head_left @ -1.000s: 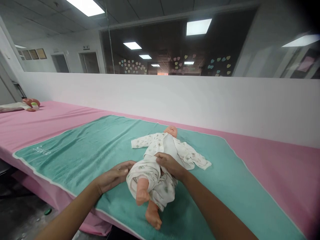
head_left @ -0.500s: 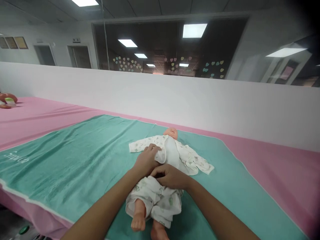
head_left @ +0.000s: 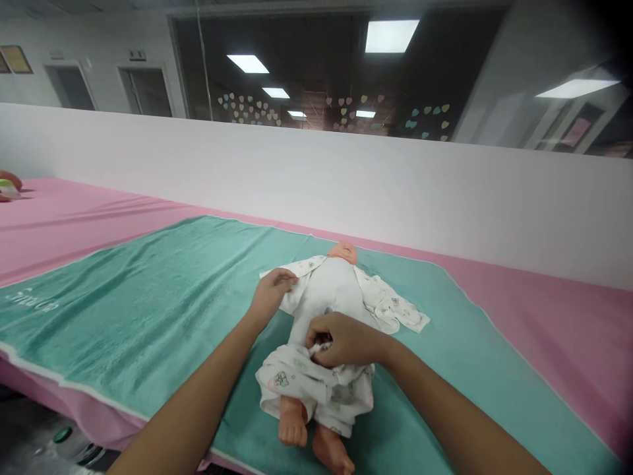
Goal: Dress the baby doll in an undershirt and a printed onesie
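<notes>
A baby doll lies on its back with its head (head_left: 343,252) far from me. It wears a white printed baby shirt (head_left: 393,307) spread open, its sleeves stretched to both sides, over a plain white torso (head_left: 329,287). Printed baby pants (head_left: 301,379) are bunched round its legs, and two bare feet (head_left: 293,422) stick out toward me. My left hand (head_left: 271,295) has its fingers closed at the shirt's left front flap, fingertips partly hidden. My right hand (head_left: 346,340) pinches the waistband of the pants at the middle, thumb and forefinger curled round the cloth.
Under the doll is a green towel (head_left: 163,310) with folds, laid over a pink sheet (head_left: 558,323). A low white wall (head_left: 297,178) runs behind, with a window above. Part of an orange-brown object (head_left: 10,179) shows at far left. A green-capped item (head_left: 64,435) is below the edge.
My left hand has moved from the doll's belly to the left, the shirt flap now drawn aside and more torso bare. The right hand stays at the waistband. The view has tilted slightly down.
</notes>
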Motion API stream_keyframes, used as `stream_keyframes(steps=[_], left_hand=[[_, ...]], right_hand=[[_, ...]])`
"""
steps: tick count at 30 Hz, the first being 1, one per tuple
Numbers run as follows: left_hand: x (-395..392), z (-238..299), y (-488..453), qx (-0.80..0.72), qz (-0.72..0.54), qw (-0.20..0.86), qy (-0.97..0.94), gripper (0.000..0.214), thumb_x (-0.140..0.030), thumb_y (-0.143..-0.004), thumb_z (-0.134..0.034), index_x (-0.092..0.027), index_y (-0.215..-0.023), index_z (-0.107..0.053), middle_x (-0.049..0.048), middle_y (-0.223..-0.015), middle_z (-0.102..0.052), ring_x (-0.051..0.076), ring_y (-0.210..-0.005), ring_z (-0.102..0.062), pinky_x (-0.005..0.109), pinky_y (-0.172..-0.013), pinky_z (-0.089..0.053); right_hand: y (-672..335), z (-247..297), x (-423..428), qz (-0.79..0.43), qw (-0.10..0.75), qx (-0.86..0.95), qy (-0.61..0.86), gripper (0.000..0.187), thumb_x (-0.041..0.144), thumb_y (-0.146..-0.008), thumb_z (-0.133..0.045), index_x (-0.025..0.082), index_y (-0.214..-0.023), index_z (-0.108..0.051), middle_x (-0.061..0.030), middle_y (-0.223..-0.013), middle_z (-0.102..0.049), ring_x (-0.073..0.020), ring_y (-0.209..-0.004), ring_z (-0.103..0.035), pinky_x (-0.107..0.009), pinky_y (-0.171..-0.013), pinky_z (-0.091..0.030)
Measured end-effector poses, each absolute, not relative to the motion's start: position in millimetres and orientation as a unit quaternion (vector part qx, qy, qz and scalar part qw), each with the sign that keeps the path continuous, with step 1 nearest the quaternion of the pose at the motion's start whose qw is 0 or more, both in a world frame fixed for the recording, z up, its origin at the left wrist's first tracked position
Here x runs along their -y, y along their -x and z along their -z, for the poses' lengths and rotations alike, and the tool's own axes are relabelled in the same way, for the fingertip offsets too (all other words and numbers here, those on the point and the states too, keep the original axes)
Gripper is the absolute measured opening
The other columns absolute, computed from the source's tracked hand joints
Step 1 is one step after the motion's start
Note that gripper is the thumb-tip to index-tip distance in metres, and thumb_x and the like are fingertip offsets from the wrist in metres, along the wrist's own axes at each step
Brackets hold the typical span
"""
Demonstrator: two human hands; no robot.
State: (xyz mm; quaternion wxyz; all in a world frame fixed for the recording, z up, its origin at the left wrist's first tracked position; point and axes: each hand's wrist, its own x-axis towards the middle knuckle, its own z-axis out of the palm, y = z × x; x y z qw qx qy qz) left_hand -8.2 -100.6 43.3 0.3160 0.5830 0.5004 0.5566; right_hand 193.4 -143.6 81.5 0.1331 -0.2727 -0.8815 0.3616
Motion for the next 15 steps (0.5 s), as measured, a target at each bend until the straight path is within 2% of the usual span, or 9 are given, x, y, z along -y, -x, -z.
stream_keyframes(steps=[2,4,6,7,9,10,13,15], left_hand=[[109.0,-48.7,0.3,-0.426,-0.473,0.411,-0.653,0.023,-0.036,-0.078,-0.056,-0.02,-0.092,-0.066,0.0068,-0.115,-0.061,0.023,-0.105,-0.056,0.036,-0.091,-0.044],[115.6,-52.3,-3.3,-0.382,-0.392,0.46,-0.699,0.029,-0.043,-0.079,-0.057,-0.023,-0.096,-0.068,0.005,-0.14,-0.043,0.026,-0.119,-0.048,0.037,-0.094,-0.043],[120.0,-54.3,-4.6,-0.36,-0.338,0.471,-0.731,0.03,-0.046,-0.076,-0.061,-0.025,-0.094,-0.069,0.0006,-0.151,-0.024,0.03,-0.13,-0.036,0.038,-0.096,-0.042],[121.3,-54.8,-5.2,-0.353,-0.321,0.462,-0.748,0.029,-0.047,-0.073,-0.064,-0.024,-0.09,-0.07,-0.0012,-0.153,-0.02,0.031,-0.135,-0.028,0.039,-0.1,-0.04],[122.3,-54.4,-7.0,-0.344,-0.311,0.431,-0.774,0.026,-0.047,-0.069,-0.069,-0.023,-0.08,-0.07,-0.0032,-0.152,-0.022,0.03,-0.139,-0.019,0.038,-0.107,-0.032],[121.9,-53.2,-8.1,-0.345,-0.32,0.424,-0.774,0.026,-0.047,-0.069,-0.068,-0.023,-0.081,-0.07,-0.0031,-0.151,-0.026,0.03,-0.139,-0.02,0.038,-0.109,-0.03],[115.5,-44.6,-11.5,-0.373,-0.404,0.426,-0.719,0.031,-0.044,-0.077,-0.06,-0.024,-0.099,-0.067,0.0014,-0.139,-0.046,0.026,-0.128,-0.04,0.037,-0.105,-0.034],[107.4,-35.4,-12.6,-0.403,-0.467,0.407,-0.674,0.032,-0.041,-0.078,-0.058,-0.022,-0.102,-0.065,0.0046,-0.127,-0.057,0.024,-0.117,-0.051,0.036,-0.101,-0.037]], right_hand=[[-190.4,-74.6,139.1,-0.309,0.25,0.855,0.333,0.014,0.013,-0.066,-0.052,0.02,-0.077,-0.057,0.0033,-0.072,-0.055,-0.0113,-0.066,-0.049,-0.023,-0.059,-0.039],[-189.7,-67.3,130.6,-0.231,0.355,0.812,0.401,0.014,0.013,-0.068,-0.049,0.02,-0.078,-0.054,0.003,-0.072,-0.051,-0.0123,-0.066,-0.047,-0.025,-0.061,-0.039],[-192.2,-61.7,119.8,-0.147,0.41,0.783,0.444,0.015,0.014,-0.068,-0.049,0.021,-0.081,-0.053,0.0013,-0.077,-0.052,-0.0146,-0.071,-0.049,-0.028,-0.066,-0.04],[-194.4,-59.6,114.2,-0.111,0.423,0.779,0.451,0.017,0.013,-0.068,-0.049,0.021,-0.083,-0.053,0.0,-0.082,-0.054,-0.0162,-0.076,-0.05,-0.03,-0.071,-0.041],[-199.9,-56.3,104.0,-0.058,0.44,0.777,0.446,0.023,0.012,-0.067,-0.049,0.021,-0.088,-0.053,-0.003,-0.096,-0.057,-0.0197,-0.092,-0.051,-0.034,-0.083,-0.041],[-202.6,-54.5,99.8,-0.043,0.447,0.775,0.444,0.025,0.013,-0.068,-0.05,0.022,-0.091,-0.053,-0.0042,-0.104,-0.057,-0.0211,-0.101,-0.05,-0.036,-0.089,-0.039],[-210.1,-47.0,92.2,-0.053,0.441,0.766,0.466,0.029,0.02,-0.071,-0.053,0.022,-0.1,-0.053,-0.0058,-0.125,-0.052,-0.0236,-0.119,-0.042,-0.041,-0.102,-0.032],[-215.3,-40.4,92.5,-0.088,0.42,0.763,0.483,0.036,0.026,-0.074,-0.055,0.021,-0.109,-0.052,-0.0067,-0.135,-0.045,-0.0242,-0.127,-0.036,-0.043,-0.106,-0.029]])
